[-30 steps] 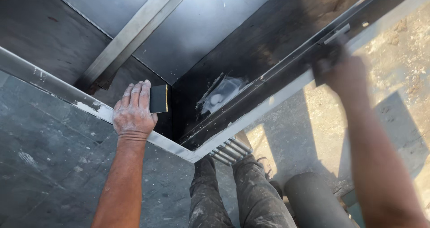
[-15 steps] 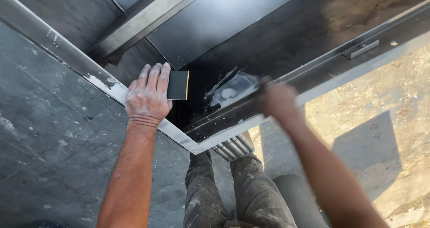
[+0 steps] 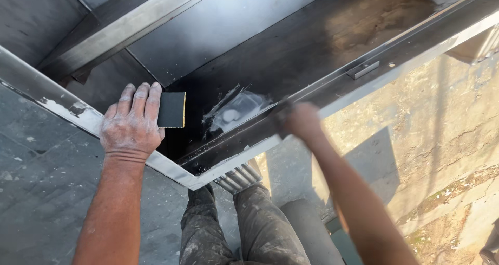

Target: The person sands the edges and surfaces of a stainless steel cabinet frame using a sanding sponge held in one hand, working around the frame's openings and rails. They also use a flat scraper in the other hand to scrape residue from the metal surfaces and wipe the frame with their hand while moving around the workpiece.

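Note:
My left hand [image 3: 132, 123], dusted white, rests on the pale metal edge [image 3: 62, 109] of a large dark metal frame. It presses a dark sanding block [image 3: 171, 110] with a yellow side against the frame's inner face. My right hand [image 3: 301, 120] is blurred and sits on the frame's front rail [image 3: 353, 85], near the corner. Its fingers are closed around what looks like a small dark pad [image 3: 282, 117]. A crumpled clear wrapper with white dust [image 3: 234, 111] lies inside the frame between my hands.
My legs in dirty trousers [image 3: 249, 228] stand on a ribbed metal step [image 3: 239, 176] below the frame corner. A small metal bracket [image 3: 363, 69] sits on the front rail. Grey paving [image 3: 36, 192] lies at left, cracked concrete [image 3: 447, 140] at right, and a grey cylinder [image 3: 306, 228] beside my legs.
My right hand has slid left along the front rail, from its far end to near the corner. My left hand has stayed on the block.

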